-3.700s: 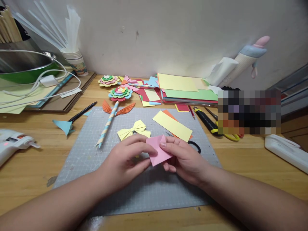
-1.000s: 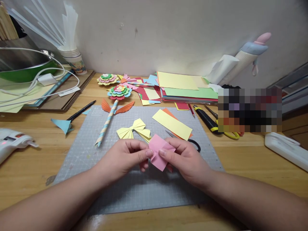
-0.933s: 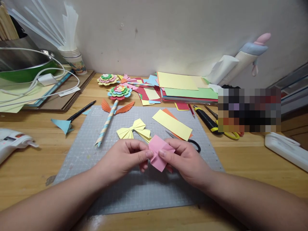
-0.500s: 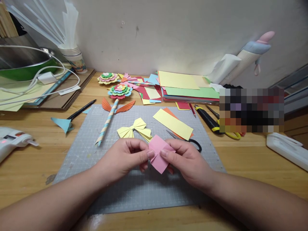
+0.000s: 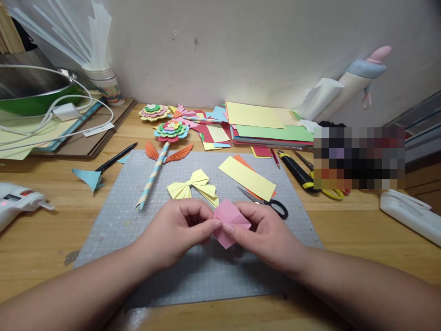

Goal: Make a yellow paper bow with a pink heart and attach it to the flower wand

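A small folded piece of pink paper (image 5: pixel 234 216) is held above the grey cutting mat (image 5: pixel 193 280). My left hand (image 5: pixel 188 230) pinches its left corner between thumb and fingers. My right hand (image 5: pixel 262 234) grips it from the right, thumb pressed on the front near the middle; the fingers behind are hidden. Just beyond my hands lies a yellow paper bow (image 5: pixel 193 184). Black-handled scissors (image 5: pixel 278 208) rest to the right, partly under a yellow paper strip (image 5: pixel 246 177) with an orange one (image 5: pixel 243 162) beneath it.
A paper flower wand (image 5: pixel 156 168) with orange wings lies at the mat's upper left. A glue gun (image 5: pixel 20 202) and a black pen (image 5: pixel 117 157) are on the left. Stacked coloured paper (image 5: pixel 268 124) stands at the back; a utility knife (image 5: pixel 298 172) and a white stapler (image 5: pixel 409 216) lie right.
The pink paper has tilted and turned in my hands. My right thumb has slid left, close to my left thumb.
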`<state>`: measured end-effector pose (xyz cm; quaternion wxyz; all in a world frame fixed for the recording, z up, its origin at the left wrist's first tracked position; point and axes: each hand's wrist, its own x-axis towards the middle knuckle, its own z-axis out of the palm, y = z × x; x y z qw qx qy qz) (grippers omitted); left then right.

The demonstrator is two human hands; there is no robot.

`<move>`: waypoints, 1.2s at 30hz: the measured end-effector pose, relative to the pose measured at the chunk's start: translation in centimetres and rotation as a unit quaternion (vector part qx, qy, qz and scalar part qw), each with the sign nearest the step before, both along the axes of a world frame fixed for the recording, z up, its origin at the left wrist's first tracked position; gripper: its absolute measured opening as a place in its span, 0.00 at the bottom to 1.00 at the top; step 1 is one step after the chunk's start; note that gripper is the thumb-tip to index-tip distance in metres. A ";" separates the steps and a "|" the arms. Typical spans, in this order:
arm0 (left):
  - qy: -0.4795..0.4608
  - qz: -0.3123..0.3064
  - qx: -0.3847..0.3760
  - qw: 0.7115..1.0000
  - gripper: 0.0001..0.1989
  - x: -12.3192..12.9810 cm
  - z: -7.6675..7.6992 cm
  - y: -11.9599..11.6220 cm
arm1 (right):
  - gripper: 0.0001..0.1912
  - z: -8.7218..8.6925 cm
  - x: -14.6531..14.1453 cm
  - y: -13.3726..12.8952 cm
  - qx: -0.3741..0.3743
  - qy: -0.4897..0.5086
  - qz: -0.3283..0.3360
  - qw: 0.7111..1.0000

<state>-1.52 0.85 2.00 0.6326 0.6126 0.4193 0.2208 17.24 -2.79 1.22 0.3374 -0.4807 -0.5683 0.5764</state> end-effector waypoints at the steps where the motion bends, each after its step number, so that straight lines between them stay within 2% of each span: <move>1: 0.008 -0.004 0.031 0.999 0.10 0.0 0.0 -0.1 | 0.12 0.0 -0.1 0.0 0.000 -0.007 0.001 1.000; 4: 0.010 -0.012 0.076 0.997 0.09 0.0 -0.1 -0.2 | 0.12 0.0 -0.2 0.0 0.002 -0.013 0.016 1.000; 8: -0.057 -0.004 0.001 0.998 0.07 0.0 -0.3 -0.4 | 0.10 0.1 -0.1 -0.1 0.015 -0.005 0.026 1.000; 11: -0.076 -0.015 -0.009 0.997 0.07 -0.1 -0.2 -0.3 | 0.11 0.2 -0.1 -0.2 0.022 0.000 0.031 0.999; 20: -0.041 -0.065 0.038 0.996 0.15 -0.2 0.1 0.0 | 0.08 0.2 0.0 -0.1 -0.013 0.032 0.048 0.998; 26: -0.002 -0.052 0.041 0.998 0.12 0.1 0.4 -0.1 | 0.07 0.0 0.0 0.1 -0.053 0.049 0.013 0.997; 29: 0.038 -0.065 0.075 0.994 0.12 0.3 0.6 -0.2 | 0.06 -0.1 -0.1 0.2 -0.058 0.085 0.004 0.995; 36: 0.029 -0.072 0.063 0.995 0.12 0.3 0.5 -0.6 | 0.03 -0.6 0.0 -0.1 -0.085 0.141 0.039 0.986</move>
